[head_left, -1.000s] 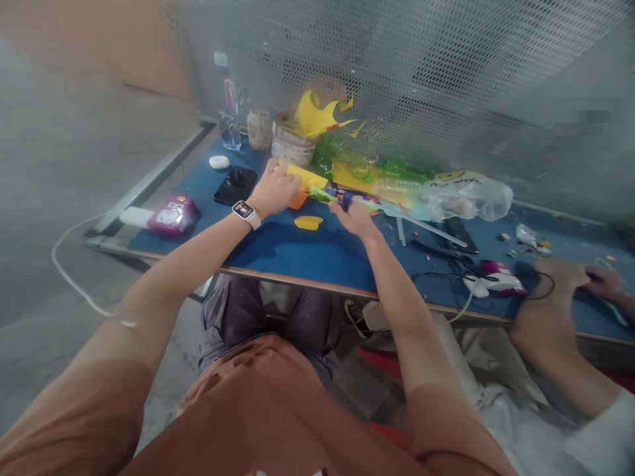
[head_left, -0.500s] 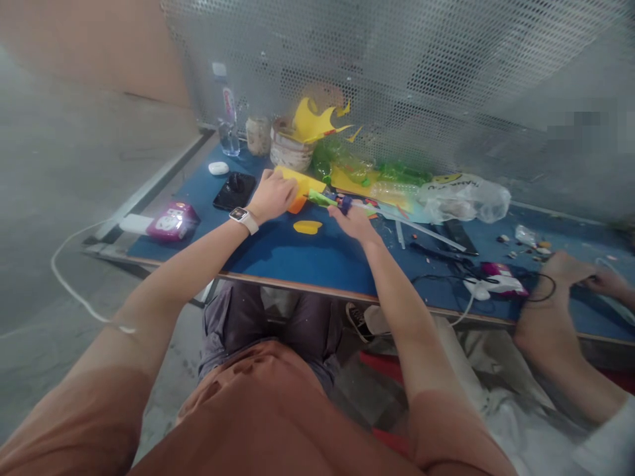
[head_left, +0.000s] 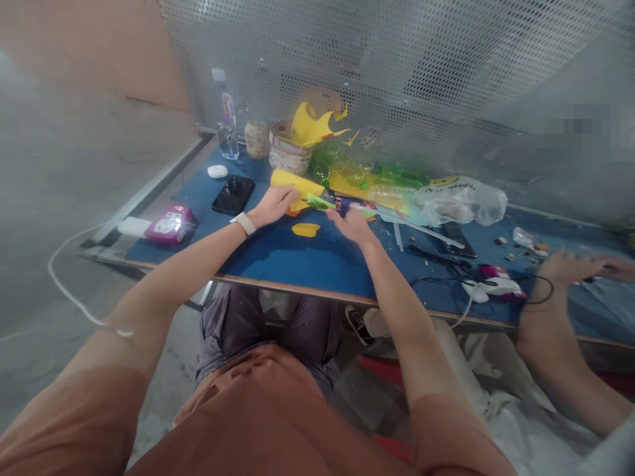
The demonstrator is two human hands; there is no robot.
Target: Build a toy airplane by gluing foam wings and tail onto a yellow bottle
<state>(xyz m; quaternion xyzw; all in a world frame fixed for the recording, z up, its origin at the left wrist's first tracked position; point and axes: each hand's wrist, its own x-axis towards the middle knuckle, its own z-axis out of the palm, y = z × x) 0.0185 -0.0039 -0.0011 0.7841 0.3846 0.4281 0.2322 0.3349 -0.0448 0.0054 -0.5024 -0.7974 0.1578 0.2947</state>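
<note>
My left hand (head_left: 272,203), with a white watch band at its wrist, has its fingers closed on a yellow paper piece (head_left: 300,196) with an orange edge below it. Just behind lies a curled yellow sheet (head_left: 297,181). My right hand (head_left: 353,225) is wrapped round a dark blue glue gun (head_left: 342,205), from which a long translucent stick (head_left: 421,228) runs back to the right. A lime-green part (head_left: 320,201) sits at its front, between the hands; whether it belongs to the gun I cannot tell. A yellow petal-shaped cutout (head_left: 306,229) lies on the blue tabletop (head_left: 297,258).
At the left are a black phone (head_left: 233,194), white case (head_left: 217,172), purple pack (head_left: 172,225) and water bottle (head_left: 228,125). A pot (head_left: 290,153), green plastic bottles (head_left: 342,160) and a plastic bag (head_left: 464,198) line the mesh. A co-worker's hands (head_left: 568,266) work at the right.
My left hand has lowered slightly and turned at the wrist, hiding the watch face and showing more of the curled yellow sheet. My right hand stays nearly in place. The co-worker's hands have shifted.
</note>
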